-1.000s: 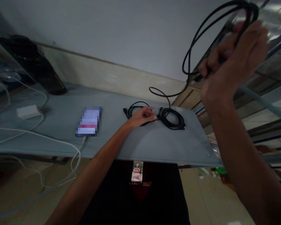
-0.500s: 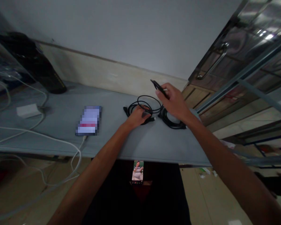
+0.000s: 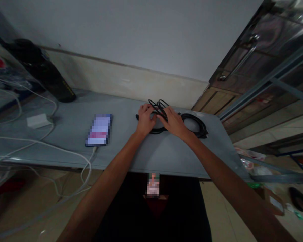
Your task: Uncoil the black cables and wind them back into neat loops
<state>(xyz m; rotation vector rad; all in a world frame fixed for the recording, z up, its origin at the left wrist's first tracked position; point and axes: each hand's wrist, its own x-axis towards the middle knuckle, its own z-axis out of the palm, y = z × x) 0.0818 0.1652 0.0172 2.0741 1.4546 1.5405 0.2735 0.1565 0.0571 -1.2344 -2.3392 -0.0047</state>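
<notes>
A black cable [image 3: 156,131] lies in loose loops on the grey table, with several strands rising between my hands. My left hand [image 3: 144,120] curls over the left side of the loops, its thumb and fingers closed on the strands. From the right, my right hand [image 3: 174,121] grips the same cable, thumb close to the left thumb. Fingers hide part of the loops, and the cable end is not clear. Touching or very near my right hand is a second coiled black cable [image 3: 203,126], lying flat.
A lit phone [image 3: 99,130] with a white charging lead is on the table [image 3: 151,158] to the left. Beyond it are a white adapter [image 3: 37,121] and a black bottle [image 3: 47,74]. Another phone [image 3: 153,185] rests at my lap. A metal frame [image 3: 262,84] stands at right.
My right hand has come down and left from above the table to the cable loops, bringing a black cable part with it. The left hand stays at the loops. The view has shifted slightly.
</notes>
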